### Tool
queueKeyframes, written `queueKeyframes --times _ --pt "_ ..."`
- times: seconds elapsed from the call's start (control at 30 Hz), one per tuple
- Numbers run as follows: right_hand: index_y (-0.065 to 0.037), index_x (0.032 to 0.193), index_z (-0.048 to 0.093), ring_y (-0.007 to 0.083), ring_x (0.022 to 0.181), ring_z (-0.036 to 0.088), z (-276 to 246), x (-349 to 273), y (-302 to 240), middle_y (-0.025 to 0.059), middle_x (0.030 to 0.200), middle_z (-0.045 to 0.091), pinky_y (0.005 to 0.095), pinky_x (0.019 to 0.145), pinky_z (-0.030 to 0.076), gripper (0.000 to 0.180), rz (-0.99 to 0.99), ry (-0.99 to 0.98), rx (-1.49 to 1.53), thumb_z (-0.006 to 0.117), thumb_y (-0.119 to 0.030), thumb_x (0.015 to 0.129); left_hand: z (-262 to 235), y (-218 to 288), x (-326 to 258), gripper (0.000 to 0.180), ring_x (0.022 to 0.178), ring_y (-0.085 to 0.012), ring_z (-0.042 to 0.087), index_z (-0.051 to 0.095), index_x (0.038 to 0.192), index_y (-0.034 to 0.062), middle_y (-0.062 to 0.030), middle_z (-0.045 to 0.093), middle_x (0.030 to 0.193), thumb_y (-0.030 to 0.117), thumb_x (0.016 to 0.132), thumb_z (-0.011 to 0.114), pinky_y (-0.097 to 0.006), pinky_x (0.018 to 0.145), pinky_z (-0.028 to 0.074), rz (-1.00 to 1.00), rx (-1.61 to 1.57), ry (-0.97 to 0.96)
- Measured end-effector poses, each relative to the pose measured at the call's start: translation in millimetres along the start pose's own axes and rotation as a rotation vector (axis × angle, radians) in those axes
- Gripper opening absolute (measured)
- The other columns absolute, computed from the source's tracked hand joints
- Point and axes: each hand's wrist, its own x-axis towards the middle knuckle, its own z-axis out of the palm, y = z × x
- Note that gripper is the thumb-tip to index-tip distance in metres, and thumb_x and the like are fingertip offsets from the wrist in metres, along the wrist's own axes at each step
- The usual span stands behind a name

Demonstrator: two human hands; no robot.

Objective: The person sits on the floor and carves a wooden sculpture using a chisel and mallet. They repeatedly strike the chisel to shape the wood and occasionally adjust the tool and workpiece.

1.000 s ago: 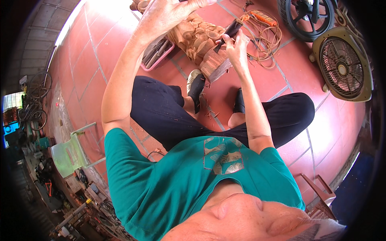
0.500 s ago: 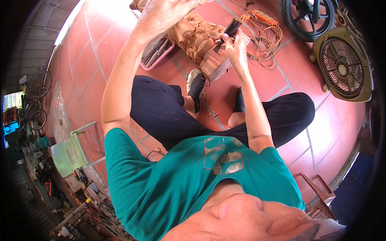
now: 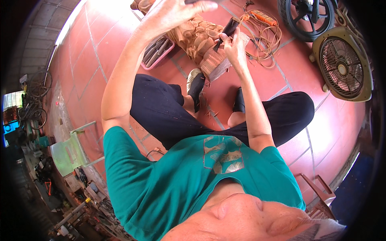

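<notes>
My left hand (image 3: 171,17) is raised at the top edge, its thumb stretched to the right. A dark object (image 3: 196,1) shows in its grip, mostly cut off by the frame, so its kind cannot be made out. My right hand (image 3: 236,48) is closed round a black-handled chisel (image 3: 230,28), whose dark tip slants down-left onto the end of a carved log (image 3: 197,38). Rounded, overlapping shapes cover the log; its near end (image 3: 215,64) is plain, reddish wood. It lies on the floor just beyond my feet.
A pink basket (image 3: 171,51) of carving tools stands left of the log. To the right are a coiled orange cord (image 3: 261,54), an orange power strip (image 3: 264,17), a wheel (image 3: 307,18) and a box fan (image 3: 343,66). Wood chips (image 3: 209,114) lie between my legs on red tiles.
My left hand has shifted slightly right and down, with more of its thumb and the dark object showing. The right hand and chisel stay nearly in place on the log.
</notes>
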Motion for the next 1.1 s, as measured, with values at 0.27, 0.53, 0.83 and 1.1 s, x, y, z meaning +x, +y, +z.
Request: queueKeyframes --times 0.27,0.53,0.83,1.1 --pt "0.002 0.119 0.046 0.0224 0.082 0.074 3 -7 -12 0.0139 0.095 0.070 0.0349 0.071 0.057 0.024 0.036 -0.018 0.174 0.059 -0.009 0.102 34 -44 -11 0.065 0.112 -0.0340 0.068 0.054 0.148 0.0179 -0.0229 0.070 0.119 0.041 0.090 0.072 -0.045 0.102 0.049 -0.058 0.116 -0.315" --pt "0.000 0.117 0.045 0.0237 0.091 0.072 0 -27 -6 0.0135 0.103 0.064 0.0341 0.081 0.061 0.014 -0.067 0.118 0.394 0.048 0.002 0.103 18 -47 -12 0.069 0.098 -0.0254 0.065 0.049 0.151 0.0190 -0.0180 0.066 0.105 0.044 0.091 0.072 -0.041 0.093 0.049 -0.115 0.047 -0.167" --pt "0.001 0.115 0.049 0.0198 0.084 0.073 6 -19 -15 0.0114 0.097 0.066 0.0316 0.073 0.057 0.015 -0.024 0.081 0.216 0.055 -0.005 0.103 3 -38 -12 0.071 0.118 -0.0343 0.064 0.049 0.150 0.0091 -0.0229 0.065 0.131 0.039 0.090 0.074 -0.042 0.103 0.048 -0.121 0.013 -0.116" --pt "0.001 0.112 0.050 0.0178 0.077 0.073 15 -6 -11 0.0125 0.093 0.069 0.0305 0.065 0.055 0.016 -0.062 0.056 0.178 0.059 -0.007 0.101 3 -30 -11 0.071 0.123 -0.0351 0.062 0.049 0.150 0.0112 -0.0229 0.062 0.137 0.038 0.090 0.074 -0.042 0.106 0.046 -0.132 0.013 -0.118"
